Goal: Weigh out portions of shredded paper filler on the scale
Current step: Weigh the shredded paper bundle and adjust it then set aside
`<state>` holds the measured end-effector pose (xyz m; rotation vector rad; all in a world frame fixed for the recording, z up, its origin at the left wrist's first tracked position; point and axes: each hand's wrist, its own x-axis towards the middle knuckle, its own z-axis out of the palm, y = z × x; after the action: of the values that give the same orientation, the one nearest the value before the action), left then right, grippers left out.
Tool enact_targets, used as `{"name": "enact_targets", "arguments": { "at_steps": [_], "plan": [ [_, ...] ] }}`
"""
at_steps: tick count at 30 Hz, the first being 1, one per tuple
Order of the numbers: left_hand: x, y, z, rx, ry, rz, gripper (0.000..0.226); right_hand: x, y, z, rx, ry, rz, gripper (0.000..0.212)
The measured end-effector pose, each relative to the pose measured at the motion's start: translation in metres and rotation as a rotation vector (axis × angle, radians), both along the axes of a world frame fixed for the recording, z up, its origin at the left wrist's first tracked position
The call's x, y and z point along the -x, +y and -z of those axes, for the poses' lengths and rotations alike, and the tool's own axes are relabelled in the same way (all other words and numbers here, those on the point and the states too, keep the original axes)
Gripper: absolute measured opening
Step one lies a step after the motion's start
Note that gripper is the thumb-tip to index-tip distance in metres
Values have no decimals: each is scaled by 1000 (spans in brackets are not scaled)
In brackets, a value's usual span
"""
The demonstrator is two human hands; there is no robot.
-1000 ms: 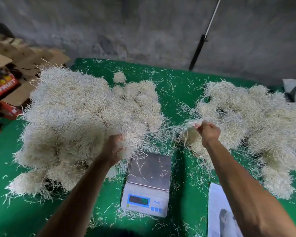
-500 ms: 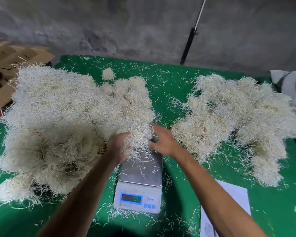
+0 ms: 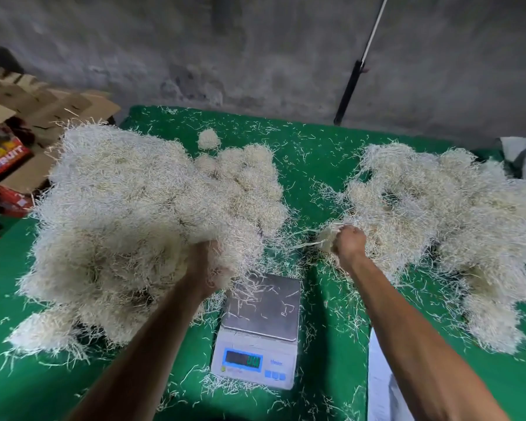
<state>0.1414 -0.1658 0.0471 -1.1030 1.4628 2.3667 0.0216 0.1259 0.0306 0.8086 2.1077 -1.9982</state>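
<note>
Scale [image 3: 257, 331] pan open from above; filler piles left [image 3: 140, 226] and right [image 3: 444, 226] flank it, green lane [image 3: 310, 165] between them.

head view, looking down, near table [image 3: 331, 165]

Cream shredded paper [image 3: 128, 208]; green cloth [image 3: 316, 159]; white scale [image 3: 255, 357].

The scale [image 3: 257, 332] sits low in the frame's centre on the tabletop [image 3: 313, 153], between a filler heap [image 3: 128, 214] at left and another heap [image 3: 450, 226] at right; boxes [image 3: 16, 141] at far left.
</note>
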Motion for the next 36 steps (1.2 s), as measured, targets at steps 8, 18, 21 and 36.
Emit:
{"name": "enact_targets", "arguments": {
  "at_steps": [8, 18, 21, 36],
  "plan": [
    [10, 24, -2, 69, 51, -37, 16, -1, 9, -1, -912, -26, -488, 75],
    [8, 51, 9, 97, 58, 334, 59, -71, -72, -33, -244, 175, -766, 85],
    [6, 62, 8, 473, 108, 579, 90, -86, -89, -37, 84, 49, -733, 91],
    [-27, 27, 15, -47, 113, 48, 70, -109, -94, -41, -60, 136, -486, 96]
  ]
}}
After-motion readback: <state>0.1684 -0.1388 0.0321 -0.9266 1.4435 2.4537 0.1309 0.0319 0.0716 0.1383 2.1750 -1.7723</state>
